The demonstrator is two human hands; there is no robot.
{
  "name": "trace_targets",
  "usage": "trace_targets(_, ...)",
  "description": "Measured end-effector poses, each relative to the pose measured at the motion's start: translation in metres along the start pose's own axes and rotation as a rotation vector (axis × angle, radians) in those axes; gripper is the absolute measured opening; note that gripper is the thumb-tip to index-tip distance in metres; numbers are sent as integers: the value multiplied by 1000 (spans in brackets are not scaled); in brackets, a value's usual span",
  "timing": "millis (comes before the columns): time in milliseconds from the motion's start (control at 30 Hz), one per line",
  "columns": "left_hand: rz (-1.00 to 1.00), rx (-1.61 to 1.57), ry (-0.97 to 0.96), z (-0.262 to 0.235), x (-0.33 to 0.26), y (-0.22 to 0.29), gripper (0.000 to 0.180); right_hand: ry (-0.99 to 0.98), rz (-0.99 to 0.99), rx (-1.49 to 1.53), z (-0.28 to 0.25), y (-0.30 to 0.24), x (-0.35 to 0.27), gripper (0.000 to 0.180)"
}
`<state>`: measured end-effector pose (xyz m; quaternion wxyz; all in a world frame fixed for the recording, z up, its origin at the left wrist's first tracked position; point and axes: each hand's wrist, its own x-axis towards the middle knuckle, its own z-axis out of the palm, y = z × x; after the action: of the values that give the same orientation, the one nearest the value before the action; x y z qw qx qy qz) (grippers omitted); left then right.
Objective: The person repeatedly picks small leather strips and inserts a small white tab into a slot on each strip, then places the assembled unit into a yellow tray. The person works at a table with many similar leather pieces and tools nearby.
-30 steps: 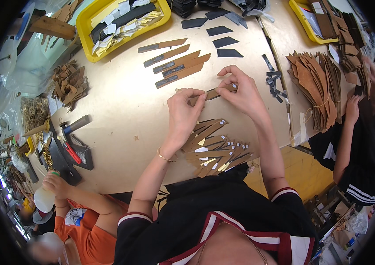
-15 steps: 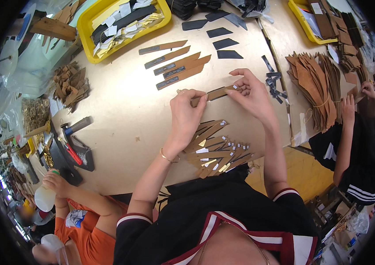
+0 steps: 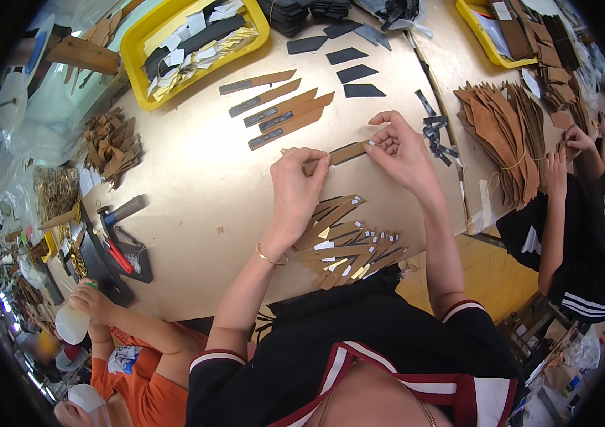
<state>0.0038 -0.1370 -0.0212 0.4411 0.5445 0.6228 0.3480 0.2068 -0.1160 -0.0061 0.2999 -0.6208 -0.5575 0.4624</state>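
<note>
Between my hands, just above the table, is a brown leather strip with a dark edge. Its left end is pinched by my left hand, thumb against fingers. My right hand pinches the other end, where a small white tag shows. Below the strip, close to my body, lies a pile of brown leather strips, many with small white tags. Beyond my left hand, several brown strips with black pieces on them are laid out in a row. Farther off lie black slanted pieces.
At the far left stands a yellow tray of scraps. A hammer and red-handled tool lie left. Small black strips and stacked brown leather are right. A co-worker in orange sits left; another person's hands work right.
The whole view has shifted slightly, moving the table things a little left. Both my hands keep their pinch on the strip. The co-worker's hands at the right have moved slightly.
</note>
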Motion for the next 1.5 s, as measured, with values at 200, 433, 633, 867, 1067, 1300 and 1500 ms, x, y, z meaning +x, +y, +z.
trace_targets(200, 11, 19, 1, 1, 0, -2, 12, 58, -143, -378, 15, 2, -9, 35)
trace_targets(433, 50, 46, 4, 1, 0, -6, 13, 132, -499, -995, 58, -3, -57, 49)
trace_targets(633, 92, 89, 17, 0, -1, -1, 13, 84, -549, -1008, 68, -11, -64, 48)
trace_targets(867, -43, -38, -85, -15, -8, 14, 22, 183, -416, -695, 70, -20, -48, 35)
trace_targets(1067, 321, 122, 95, -16, -23, 14, 22, 357, -341, -439, 71, -14, -29, 19)
trace_targets(1300, 567, 490, -15, -11, -22, -4, 25, 328, -213, -79, 63, -2, -25, 13)
trace_targets(1500, 532, 565, 134, -48, 41, -3, 18, 308, -197, -71, 60, -7, -25, 13)
